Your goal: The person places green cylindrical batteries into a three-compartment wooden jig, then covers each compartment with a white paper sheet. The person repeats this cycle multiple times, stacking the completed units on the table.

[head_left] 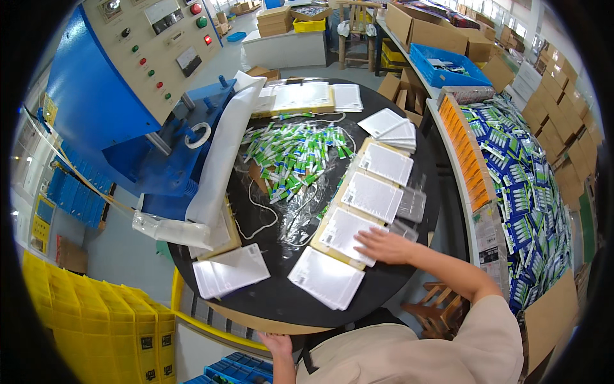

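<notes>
My right hand (pixel 382 245) lies flat, fingers spread, on the right edge of a white backing card (pixel 345 232). This card belongs to a row of similar cards set on a pale yellow fixture (pixel 341 191) along the right side of the round black table (pixel 275 297). Nearest to me on that side is another white card (pixel 326 278). My left hand (pixel 277 345) is low at the table's front edge, fingers extended against the rim and holding nothing that I can see. Small green-and-white tubes (pixel 294 153) are heaped mid-table.
A blue press machine (pixel 96 96) with a control panel stands left, beside a roll of white film (pixel 224 147). Yellow crates (pixel 96 320) are stacked at lower left. On the right, a bench holds many blue-green packs (pixel 518 185) and a blue bin (pixel 448 67).
</notes>
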Available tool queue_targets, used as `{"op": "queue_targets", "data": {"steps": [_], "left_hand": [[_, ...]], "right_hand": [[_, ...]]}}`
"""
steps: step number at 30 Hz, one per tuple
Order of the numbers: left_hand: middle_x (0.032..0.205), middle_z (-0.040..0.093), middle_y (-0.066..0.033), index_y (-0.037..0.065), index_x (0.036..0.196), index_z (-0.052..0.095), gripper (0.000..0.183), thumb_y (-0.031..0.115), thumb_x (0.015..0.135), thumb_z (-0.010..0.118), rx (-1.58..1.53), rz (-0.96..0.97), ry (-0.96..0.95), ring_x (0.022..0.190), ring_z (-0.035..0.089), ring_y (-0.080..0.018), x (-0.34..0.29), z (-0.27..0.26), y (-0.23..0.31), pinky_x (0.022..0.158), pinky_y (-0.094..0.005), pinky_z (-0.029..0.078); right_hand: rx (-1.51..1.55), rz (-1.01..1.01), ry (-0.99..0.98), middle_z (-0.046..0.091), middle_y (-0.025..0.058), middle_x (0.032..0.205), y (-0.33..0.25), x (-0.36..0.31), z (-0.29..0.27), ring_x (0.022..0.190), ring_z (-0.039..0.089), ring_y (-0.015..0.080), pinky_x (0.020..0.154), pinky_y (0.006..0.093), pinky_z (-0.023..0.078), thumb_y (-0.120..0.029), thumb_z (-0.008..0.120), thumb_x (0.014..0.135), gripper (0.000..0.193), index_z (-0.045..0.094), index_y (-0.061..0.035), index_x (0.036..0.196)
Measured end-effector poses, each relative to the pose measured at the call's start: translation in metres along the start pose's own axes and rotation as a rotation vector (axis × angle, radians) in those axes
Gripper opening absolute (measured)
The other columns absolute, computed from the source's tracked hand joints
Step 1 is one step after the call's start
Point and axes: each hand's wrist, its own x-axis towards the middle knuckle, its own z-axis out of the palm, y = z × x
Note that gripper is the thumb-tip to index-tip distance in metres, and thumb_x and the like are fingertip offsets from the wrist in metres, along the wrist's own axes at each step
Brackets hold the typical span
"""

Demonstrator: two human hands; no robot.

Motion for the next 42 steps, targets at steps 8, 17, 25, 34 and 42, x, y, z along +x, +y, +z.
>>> {"op": "queue_targets", "data": {"steps": [8,17,25,34,42], "left_hand": [[0.145,0.055,-0.0177,0.005,0.149,0.044,0.062,0.051,0.109,0.033,0.269,0.122,0.028,0.13,0.056,-0.0354,0.109,0.026,0.122,0.109,-0.0513,0.049],[0.146,0.056,-0.0127,0.006,0.147,0.049,0.054,0.042,0.111,0.032,0.377,0.098,0.056,0.131,0.056,-0.033,0.2,0.041,0.207,0.111,-0.0487,0.046],[0.109,0.057,-0.017,-0.004,0.121,0.059,0.031,0.016,0.098,0.067,1.257,1.283,-0.083,0.104,0.059,-0.0333,0.027,0.09,0.121,0.093,-0.0409,0.047],[0.086,0.065,-0.0042,0.014,0.089,0.073,0.035,0.044,0.073,0.082,2.231,1.123,-1.535,0.087,0.062,-0.0249,-0.056,0.183,0.034,0.073,-0.0374,0.047],[0.093,0.07,-0.014,0.009,0.08,0.074,0.02,0.028,0.085,0.074,2.294,0.886,-1.535,0.08,0.069,-0.0339,-0.053,0.185,0.029,0.066,-0.0477,0.053]], "right_hand": [[0.153,0.112,0.593,0.067,0.0173,0.129,-0.068,0.047,-0.05,0.12,0.066,0.0289,0.106,0.041,0.052,-0.01,0.059,0.089,0.039,0.062,0.0039,0.125],[0.056,0.217,0.256,0.048,0.0176,0.153,-0.106,0.078,-0.013,0.142,0.047,0.031,0.11,0.0529,0.044,-0.02,0.061,0.09,0.055,0.056,-0.0024,0.142],[-0.049,0.243,0.519,0.067,0.0214,0.129,-0.046,0.024,-0.061,0.116,0.068,0.0322,0.096,0.0385,0.057,-0.011,0.057,0.089,0.041,0.062,0.0097,0.123],[-0.297,0.213,0.305,0.05,0.0166,0.153,-0.02,-0.033,0.019,0.14,0.049,0.0309,0.104,0.0503,0.048,-0.023,0.051,0.096,0.048,0.058,-0.0046,0.14],[0.598,1.124,0.879,0.071,0.0161,0.081,0.029,-0.07,-0.013,0.069,0.069,0.0225,0.064,0.0346,0.055,-0.008,0.06,0.094,0.014,0.071,-0.0033,0.102]]}}
